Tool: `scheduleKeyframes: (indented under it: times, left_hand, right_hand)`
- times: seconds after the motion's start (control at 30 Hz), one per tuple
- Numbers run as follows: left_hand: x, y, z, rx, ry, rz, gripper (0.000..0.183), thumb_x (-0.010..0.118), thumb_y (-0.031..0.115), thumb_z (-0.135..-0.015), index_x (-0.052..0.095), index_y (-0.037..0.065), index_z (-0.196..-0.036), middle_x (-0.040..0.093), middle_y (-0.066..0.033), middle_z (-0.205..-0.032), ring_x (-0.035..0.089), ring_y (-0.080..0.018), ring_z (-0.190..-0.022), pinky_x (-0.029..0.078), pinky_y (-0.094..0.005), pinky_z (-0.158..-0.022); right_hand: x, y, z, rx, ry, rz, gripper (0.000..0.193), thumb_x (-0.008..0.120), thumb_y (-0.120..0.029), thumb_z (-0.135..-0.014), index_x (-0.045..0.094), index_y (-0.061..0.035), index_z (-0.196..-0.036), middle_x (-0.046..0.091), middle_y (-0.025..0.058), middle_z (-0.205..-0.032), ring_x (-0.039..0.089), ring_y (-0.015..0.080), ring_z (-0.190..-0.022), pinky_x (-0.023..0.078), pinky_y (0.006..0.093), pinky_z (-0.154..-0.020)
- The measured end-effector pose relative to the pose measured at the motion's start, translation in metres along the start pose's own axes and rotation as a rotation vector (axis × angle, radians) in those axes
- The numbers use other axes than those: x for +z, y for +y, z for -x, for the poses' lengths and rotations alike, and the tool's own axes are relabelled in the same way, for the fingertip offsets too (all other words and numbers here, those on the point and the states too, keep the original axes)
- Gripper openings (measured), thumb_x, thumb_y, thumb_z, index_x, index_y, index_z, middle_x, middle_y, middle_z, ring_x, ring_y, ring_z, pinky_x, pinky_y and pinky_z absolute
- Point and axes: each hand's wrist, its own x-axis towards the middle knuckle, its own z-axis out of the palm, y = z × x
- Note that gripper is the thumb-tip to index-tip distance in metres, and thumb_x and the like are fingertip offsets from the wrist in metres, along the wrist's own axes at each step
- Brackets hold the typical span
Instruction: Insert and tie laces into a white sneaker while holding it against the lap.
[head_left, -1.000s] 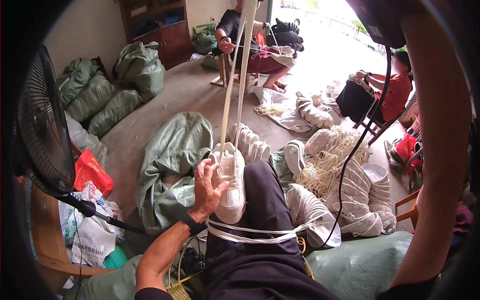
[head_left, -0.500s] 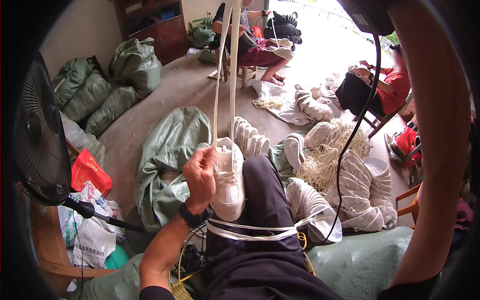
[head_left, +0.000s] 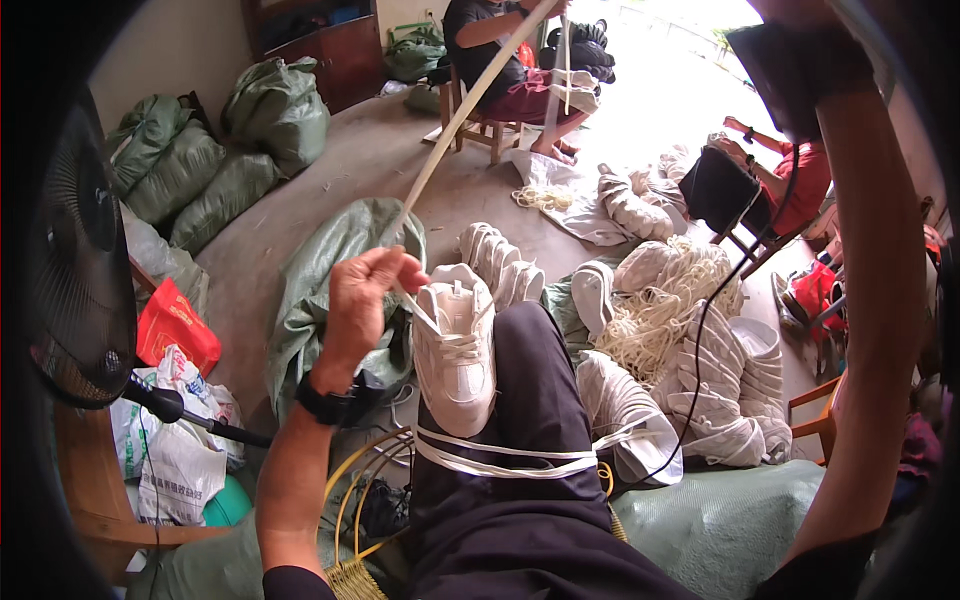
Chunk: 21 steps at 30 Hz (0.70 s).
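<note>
A white lace-up sneaker (head_left: 455,365) rests upright on my left thigh, its toe toward me. Short lace crossings lie over its front, and the upper part of its tongue is uncovered. Just left of the sneaker's collar, my left hand (head_left: 362,295) is closed, thumb and fingers pinching a flat white shoelace (head_left: 470,125). From there the lace slants up and right, past the top edge. My right hand (head_left: 800,12) is raised high at the upper right; its fingers are cut off by the edge. More white laces (head_left: 510,458) loop around my thighs.
Stacked white shoes (head_left: 715,375) and a heap of cream laces (head_left: 665,310) lie right of my knee. A black fan (head_left: 85,260) stands left. Green sacks (head_left: 275,115) sit along the wall. Two people sit working farther off. A black cable (head_left: 705,300) hangs at right.
My left hand has moved left and up from beside the sneaker. The raised lace now slants right instead of hanging nearly upright. My right hand has come partly into view at the top.
</note>
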Motion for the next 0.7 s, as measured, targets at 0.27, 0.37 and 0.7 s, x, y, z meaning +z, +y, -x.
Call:
scheduleKeyframes:
  times: [0.27,0.37,0.7]
  left_hand:
    - [-0.019,-0.013,0.007,-0.135,-0.153,0.034,0.039,0.057,0.039,-0.105,0.074,0.004,-0.101,0.076,-0.0057,-0.1,0.068,-0.0106,-0.093,0.049,-0.0278,-0.087]
    - [-0.006,-0.016,0.008,-0.11,-0.416,0.122,0.023,0.066,0.024,-0.102,0.072,0.002,-0.101,0.073,-0.0017,-0.095,0.065,-0.0087,-0.09,0.049,-0.0263,-0.086]
    - [0.008,-0.014,0.013,-0.155,-0.46,0.168,0.017,0.071,0.019,-0.099,0.072,0.003,-0.101,0.07,0.0012,-0.094,0.062,-0.0076,-0.091,0.046,-0.025,-0.089]
  right_hand:
    - [0.009,0.064,0.041,0.281,0.327,-0.561,0.007,0.06,-0.01,-0.098,0.067,-0.0084,-0.096,0.06,0.0024,-0.087,0.052,0.0115,-0.077,0.044,0.0286,-0.072]
    - [-0.003,0.061,0.039,-0.295,0.092,0.342,0.014,0.064,-0.022,-0.1,0.069,-0.0092,-0.101,0.063,-0.0001,-0.09,0.055,0.0114,-0.081,0.046,0.0282,-0.079]
    - [-0.031,0.033,0.043,0.103,-0.168,-0.613,0.02,0.067,-0.026,-0.1,0.069,-0.0059,-0.1,0.062,0.0014,-0.087,0.059,0.0114,-0.081,0.047,0.0276,-0.067]
